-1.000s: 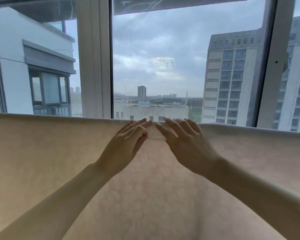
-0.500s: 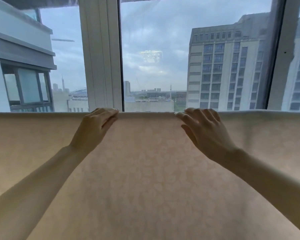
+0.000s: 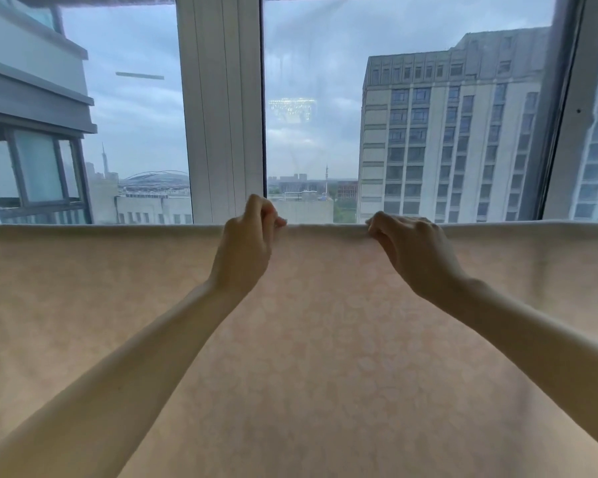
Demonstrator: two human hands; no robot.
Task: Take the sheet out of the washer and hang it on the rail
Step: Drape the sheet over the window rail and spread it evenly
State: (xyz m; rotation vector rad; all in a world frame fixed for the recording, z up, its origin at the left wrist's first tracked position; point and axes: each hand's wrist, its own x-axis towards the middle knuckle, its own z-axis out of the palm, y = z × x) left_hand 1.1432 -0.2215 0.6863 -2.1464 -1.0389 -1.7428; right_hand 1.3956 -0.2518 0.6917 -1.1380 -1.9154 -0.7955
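Head view: a cream floral-print fabric sheet (image 3: 308, 357) hangs spread flat across the lower half of the frame, from 9 through 6 to 3 o'clock, with its top fold running level. The rail under that fold is hidden. The left hand (image 3: 247, 246), just 9 o'clock of centre, has its grip pinching the fold between thumb and curled fingers. The right hand (image 3: 415, 251), just 3 o'clock of centre, curls its grip over the same fold. A white window post (image 3: 221, 108) stands at 12 o'clock and a grey high-rise block (image 3: 446, 132) at 2 o'clock.
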